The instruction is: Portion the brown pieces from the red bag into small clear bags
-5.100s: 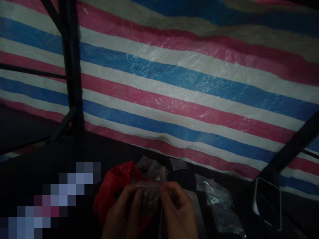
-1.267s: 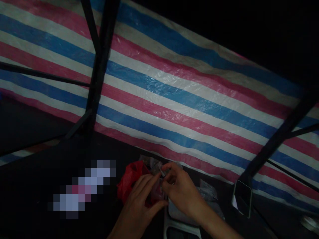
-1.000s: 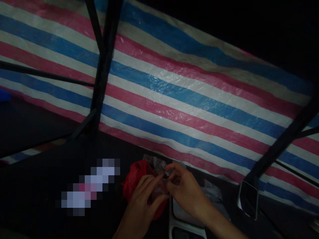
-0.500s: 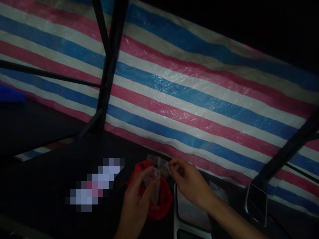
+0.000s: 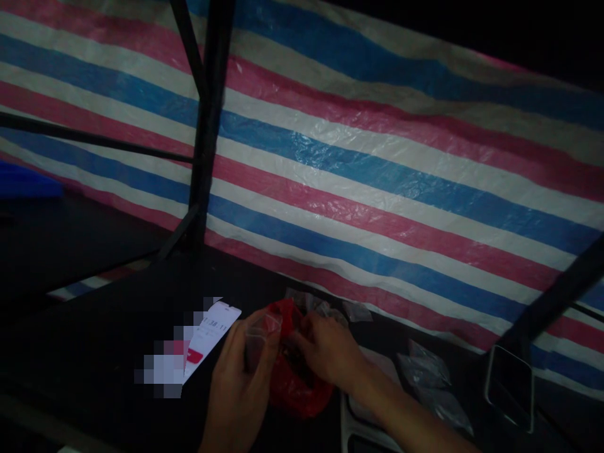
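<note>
My left hand [image 5: 238,371] is closed around a small clear plastic bag [image 5: 265,327], pinched between thumb and fingers over the left edge of a red plastic bag [image 5: 304,396]. The red bag lies open, with something dark inside that is too dim to name. Reaching down into its mouth, my right hand [image 5: 328,349] has its fingers curled together; whatever they grip is hidden. A flat scale [image 5: 352,421] with a pale top sits partly under my right forearm.
Several small clear bags [image 5: 427,368] lie right of the scale, others behind the red bag. A lit phone [image 5: 214,330] lies left of my hands. A dark-screened device [image 5: 509,389] leans at the right. Black frame posts [image 5: 205,126] stand before a striped sheet [image 5: 353,163].
My right hand has moved from the small bags behind the red bag down into its mouth. My left hand, with the clear bag, has shifted slightly left. More small bags show at right.
</note>
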`<state>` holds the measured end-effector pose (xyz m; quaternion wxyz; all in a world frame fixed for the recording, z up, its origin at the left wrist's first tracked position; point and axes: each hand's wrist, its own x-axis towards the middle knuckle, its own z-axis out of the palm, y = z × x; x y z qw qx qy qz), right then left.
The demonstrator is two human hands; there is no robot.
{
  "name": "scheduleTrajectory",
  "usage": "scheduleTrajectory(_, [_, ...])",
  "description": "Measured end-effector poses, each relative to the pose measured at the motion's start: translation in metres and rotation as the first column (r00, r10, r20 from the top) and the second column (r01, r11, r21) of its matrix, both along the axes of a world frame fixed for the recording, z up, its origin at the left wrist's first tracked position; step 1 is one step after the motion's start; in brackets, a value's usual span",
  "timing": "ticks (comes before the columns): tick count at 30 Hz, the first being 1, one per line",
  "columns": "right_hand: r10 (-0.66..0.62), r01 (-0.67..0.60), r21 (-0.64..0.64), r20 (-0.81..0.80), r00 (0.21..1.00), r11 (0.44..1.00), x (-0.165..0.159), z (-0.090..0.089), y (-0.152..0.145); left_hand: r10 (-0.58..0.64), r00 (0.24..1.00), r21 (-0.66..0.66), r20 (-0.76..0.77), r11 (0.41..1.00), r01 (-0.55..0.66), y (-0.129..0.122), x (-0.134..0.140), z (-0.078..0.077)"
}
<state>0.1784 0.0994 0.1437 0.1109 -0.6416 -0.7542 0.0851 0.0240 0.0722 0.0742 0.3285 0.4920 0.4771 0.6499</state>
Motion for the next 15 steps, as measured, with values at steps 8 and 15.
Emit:
scheduleTrajectory(8, [0.146, -0.141, 0.052, -0.116, 0.982, 0.989, -0.004, -0.025, 0.026, -0.054, 0.965, -0.256, -0.258, 0.967, -0.015, -0.015, 0.004, 0.003])
scheduleTrajectory(15, [0.338, -0.335, 0.040, -0.091, 0.937, 0.941, 0.012, -0.021, 0.029, -0.240, 0.918, -0.439, -0.317, 0.895, 0.082, -0.041, 0.025, 0.004])
